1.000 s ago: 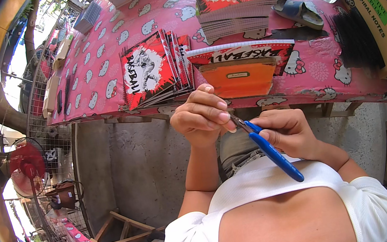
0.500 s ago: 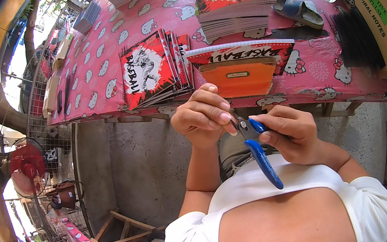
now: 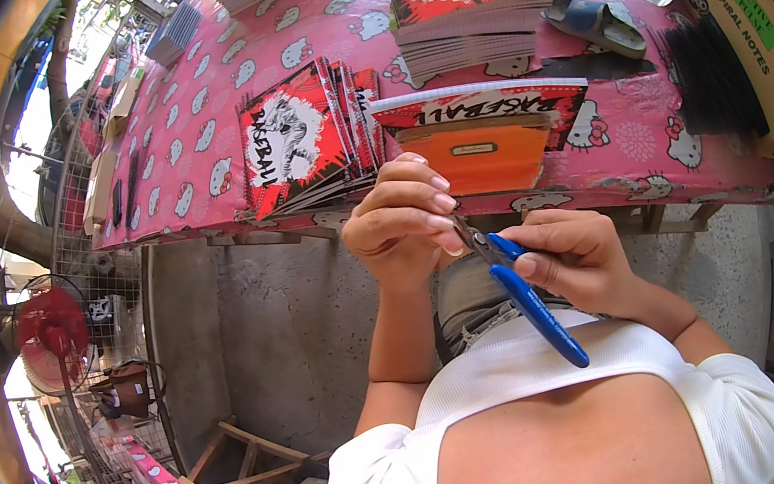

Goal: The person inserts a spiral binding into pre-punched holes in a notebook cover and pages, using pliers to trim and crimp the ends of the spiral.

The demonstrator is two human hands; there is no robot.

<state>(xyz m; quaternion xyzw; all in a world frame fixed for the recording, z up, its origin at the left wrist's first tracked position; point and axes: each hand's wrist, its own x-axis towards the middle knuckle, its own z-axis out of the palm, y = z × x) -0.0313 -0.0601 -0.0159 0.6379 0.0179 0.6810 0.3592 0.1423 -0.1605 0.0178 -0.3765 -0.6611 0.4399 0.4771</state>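
Note:
Small cutting pliers with blue handles (image 3: 540, 314) are held over my lap, in front of the table edge. My right hand (image 3: 580, 257) grips one handle between thumb and fingers, while the other handle slants down toward my chest. At the metal jaws (image 3: 475, 236), my left hand (image 3: 398, 215) is closed with its fingertips pinched on their tip. Whether a small piece is also in that pinch is hidden. Just beyond my hands, a notebook (image 3: 477, 104) with a red cover leans at the table edge, behind an orange piece (image 3: 481, 161) with a small label.
Fanned red-covered notebooks (image 3: 295, 140) lie on the pink patterned table (image 3: 192, 161), left of centre. Behind stands a notebook stack (image 3: 469, 21) with a blue slipper (image 3: 598, 24) beside it. Black spiral coils (image 3: 711, 79) and a carton (image 3: 765, 40) are at right.
The pliers' handles have come closer together and the pliers have turned slightly, the lower handle's end moving right. My left hand stays at the jaws.

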